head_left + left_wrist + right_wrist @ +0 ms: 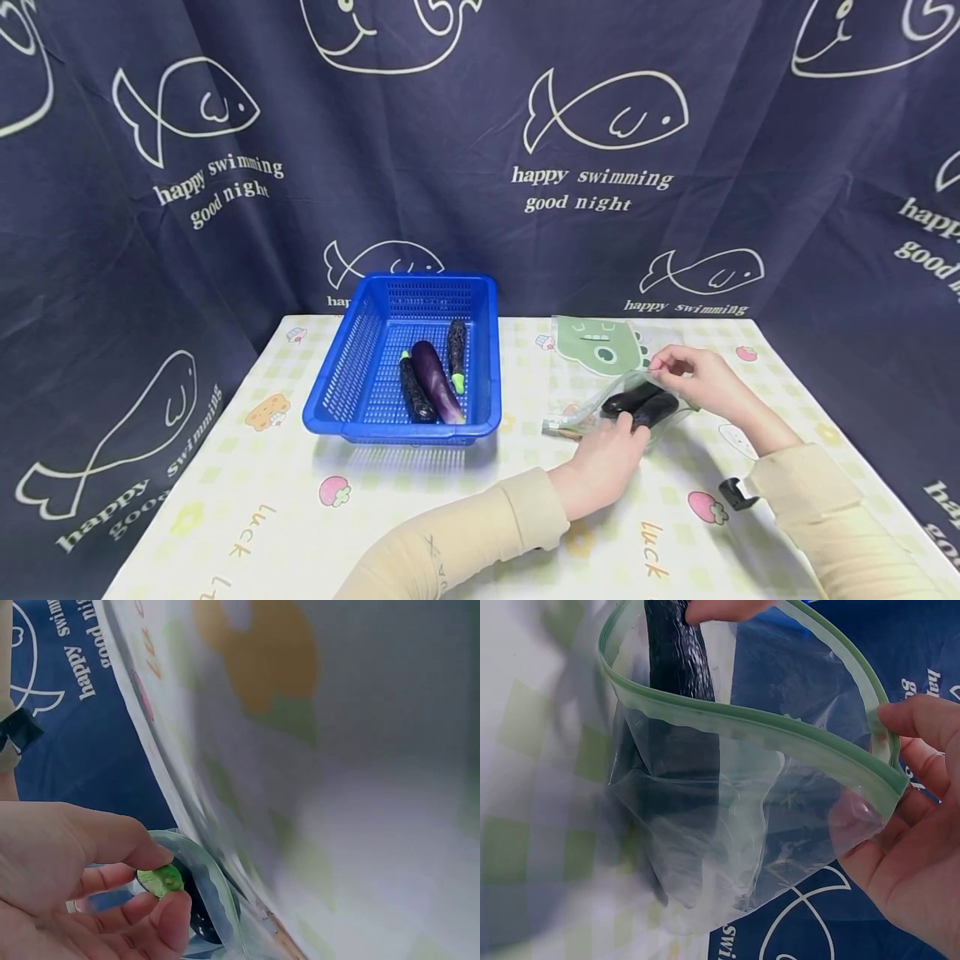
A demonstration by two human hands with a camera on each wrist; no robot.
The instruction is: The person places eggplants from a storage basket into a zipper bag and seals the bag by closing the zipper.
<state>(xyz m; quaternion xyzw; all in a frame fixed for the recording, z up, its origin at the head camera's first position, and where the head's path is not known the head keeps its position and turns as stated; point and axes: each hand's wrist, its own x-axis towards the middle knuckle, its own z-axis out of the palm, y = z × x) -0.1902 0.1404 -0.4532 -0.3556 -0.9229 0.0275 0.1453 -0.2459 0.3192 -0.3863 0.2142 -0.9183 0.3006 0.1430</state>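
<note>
A clear zip bag [667, 429] with a green-edged mouth lies on the right half of the table, its mouth spread wide. My right hand [701, 383] pinches the rim of that mouth; the right wrist view shows thumb and fingers on either side of the green strip [780, 720]. Two dark eggplants show at the bag, one eggplant [656, 411] nearer my left hand and another eggplant [626, 402] beside it. My left hand [603, 471] grips an eggplant by its bright green stem end [160, 880], the dark body reaching into the bag.
A blue plastic basket [326, 427] stands left of the bag, holding several eggplants, among them a smooth purple eggplant [433, 379]. Behind the bag lies another clear bag with a green cartoon print [596, 343]. A dark fish-print curtain [465, 167] hangs behind the table.
</note>
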